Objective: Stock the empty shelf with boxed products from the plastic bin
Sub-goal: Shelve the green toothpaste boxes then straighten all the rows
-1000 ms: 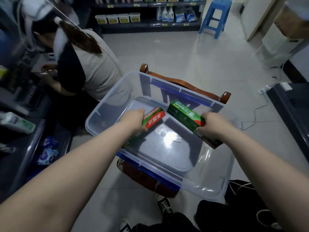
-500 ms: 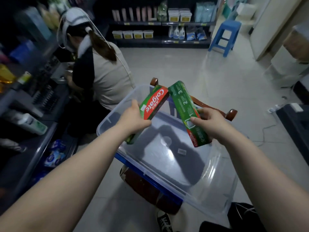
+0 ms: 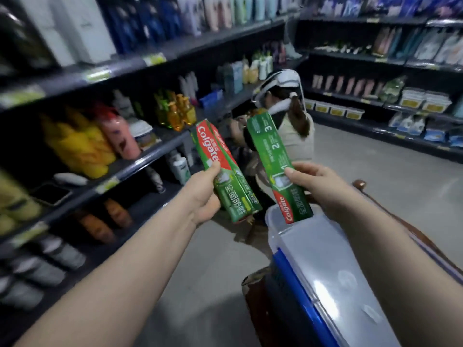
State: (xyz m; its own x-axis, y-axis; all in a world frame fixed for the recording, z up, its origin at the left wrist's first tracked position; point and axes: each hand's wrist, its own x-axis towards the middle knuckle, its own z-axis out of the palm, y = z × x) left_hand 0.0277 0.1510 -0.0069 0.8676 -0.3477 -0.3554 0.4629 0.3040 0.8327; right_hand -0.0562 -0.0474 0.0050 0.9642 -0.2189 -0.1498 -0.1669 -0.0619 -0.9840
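My left hand grips a green and red toothpaste box, held upright and tilted, with its red end up. In my right hand is a second toothpaste box, green face toward me, its red end down over the bin's rim. Both boxes are lifted clear above the clear plastic bin, which sits at the lower right with a blue edge. The dark shelves run along the left, filled with bottles and pouches.
A crouching person wearing a white headset works at the shelf straight ahead, just behind the boxes. More stocked shelves line the far right wall. A brown wooden chair back shows beside the bin. Grey floor lies between.
Both hands have raised the boxes out of the bin and higher. My view has swung left and up from the bin toward the shelves.
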